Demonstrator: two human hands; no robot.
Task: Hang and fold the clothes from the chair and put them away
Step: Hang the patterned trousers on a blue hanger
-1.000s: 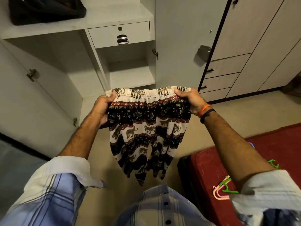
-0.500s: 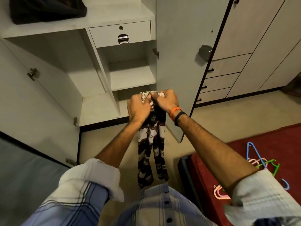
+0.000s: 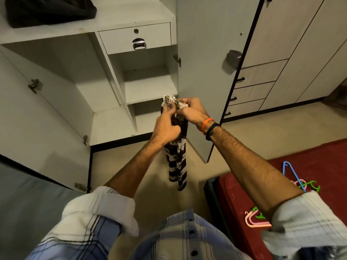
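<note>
Holding the patterned pants (image 3: 177,158) up in mid-air, both hands are bunched together at the waistband: the left hand (image 3: 166,126) has its fingers curled round the folded-over fabric from the near side, and the right hand (image 3: 189,110) pinches the white top edge just beside it, so both are grasping the garment. The pants hang straight down in a narrow doubled strip over the floor (image 3: 262,128), touching nothing else, right in front of the open wardrobe (image 3: 112,119). Stuff around: the wardrobe's right door (image 3: 206,53) is swung out and stands just behind the hands, pretty much edge-on next to the lower cubby, and the left door (image 3: 37,119) is open wide on the other side. Inside there's a small drawer (image 3: 135,37) with a metal pull, a couple of bare white shelves under it, and something dark and baggy (image 3: 48,10) up on the top shelf, can't tell what. Off to the right is a second closed cabinet (image 3: 300,44) with a stack of drawers. Lower right there's a red surface (image 3: 319,162) with a few plastic hangers (image 3: 293,175) lying on it, blue, pink and green, well apart from the pants. Floor is plain beige, the light is kinda dim and warm, and a grey-blue surface (image 3: 28,194) sits at lower left.
</note>
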